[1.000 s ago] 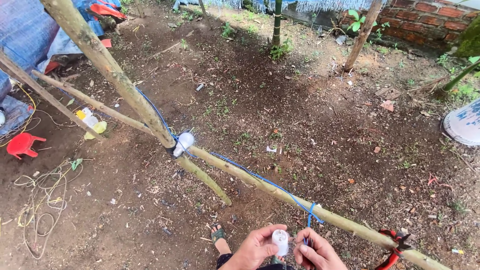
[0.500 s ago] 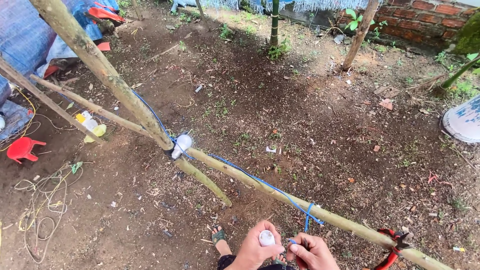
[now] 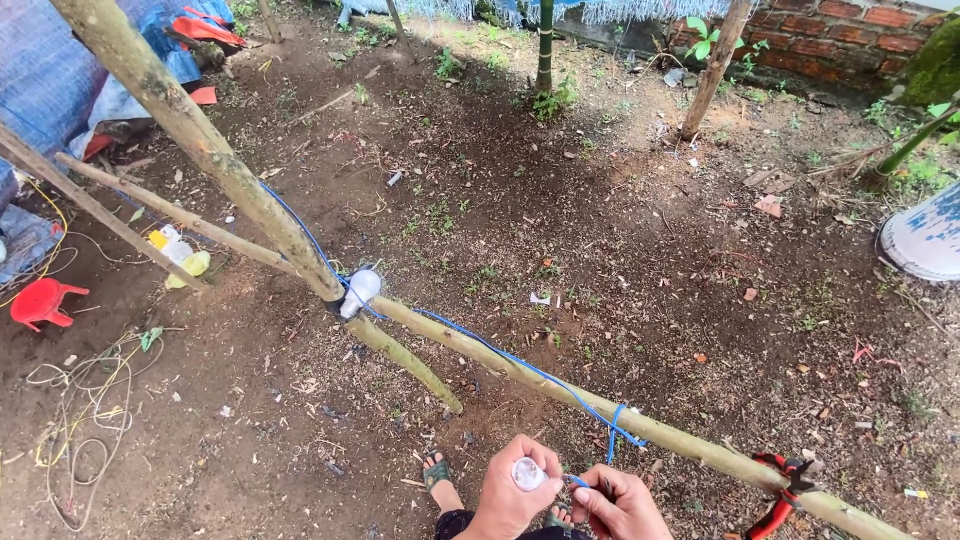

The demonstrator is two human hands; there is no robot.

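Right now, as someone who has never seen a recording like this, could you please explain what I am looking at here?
The picture comes from a camera worn on a person's head, looking down at their own two bare hands over a dirt yard. The left hand holds a small white bulb. The right hand pinches a blue cord beside it. That cord runs along a long wooden pole up to a second white bulb where the poles cross. Red-handled pliers hang on the pole to the right. On the ground lie a red plastic stool and loose wire.
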